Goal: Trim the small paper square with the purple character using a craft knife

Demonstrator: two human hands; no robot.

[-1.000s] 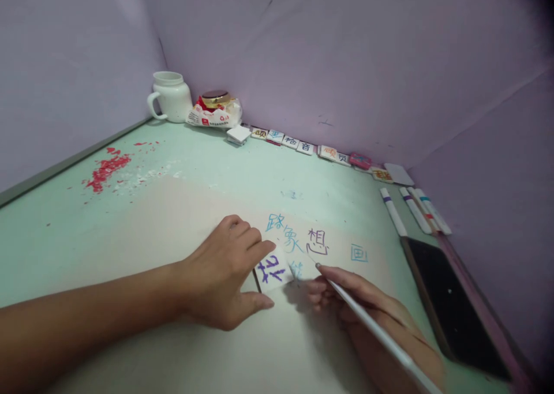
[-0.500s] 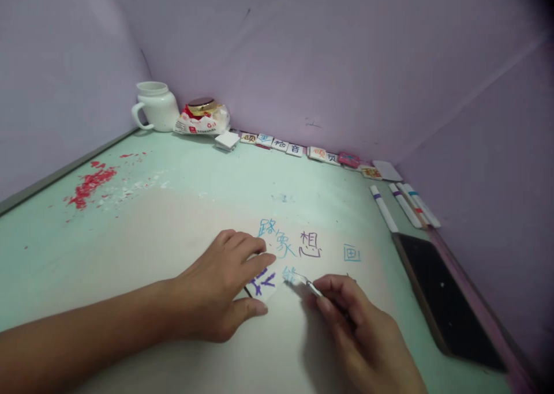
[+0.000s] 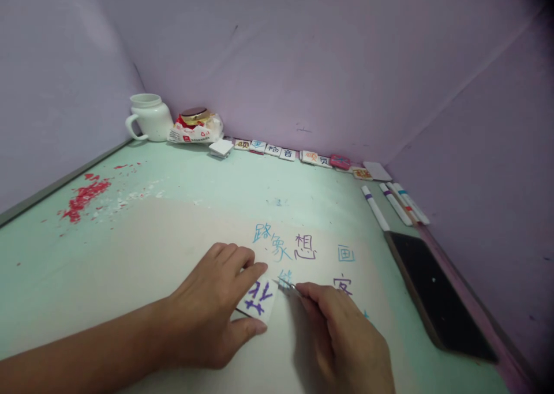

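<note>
My left hand (image 3: 216, 307) lies flat on the table (image 3: 142, 232), its thumb and forefinger holding a small white tile (image 3: 258, 299) with a purple character on it. My right hand (image 3: 346, 339) grips a thin pen (image 3: 287, 286) whose tip touches the table just right of the tile, on a pale blue character. Blue and purple characters (image 3: 298, 248) are written on the tabletop just beyond both hands.
A black phone (image 3: 437, 293) lies at the right, with several markers (image 3: 393, 205) beyond it. A row of character tiles (image 3: 285, 152) lines the back wall. A white mug (image 3: 149, 117) and a food packet (image 3: 194, 130) sit in the far-left corner. Red crumbs (image 3: 82, 195) at left.
My right hand turned the pen over from tip-up to tip-down and brought its point onto the table beside the tile. The left hand and tile slid slightly nearer.
</note>
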